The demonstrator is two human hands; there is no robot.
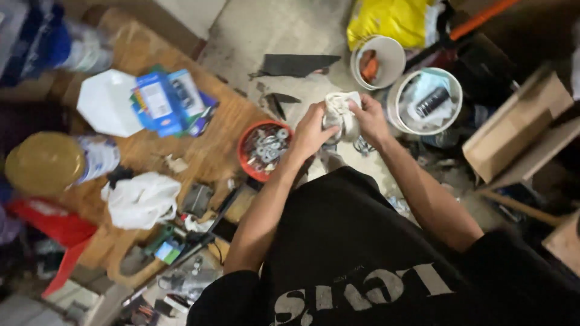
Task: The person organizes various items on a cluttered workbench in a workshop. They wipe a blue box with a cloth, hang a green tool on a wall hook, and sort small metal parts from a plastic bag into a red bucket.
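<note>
A crumpled white cloth [341,111] is gripped between the left hand [311,131] and right hand [370,119], fingers closed around it, above the floor. Just left, a red bowl [246,158] of washers sits; two white buckets [393,99] stand beyond.

Both hands, left hand [311,130] and right hand [370,119], grip a white cloth bundle [341,111] above floor, just beside red bowl [264,149] of washers on wooden table [208,151].

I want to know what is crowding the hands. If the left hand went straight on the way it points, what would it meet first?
The left hand points up and right, and already touches the white cloth bundle it shares with the right hand. Beyond lies bare floor, then perhaps the small white bucket; depth is unclear.
</note>
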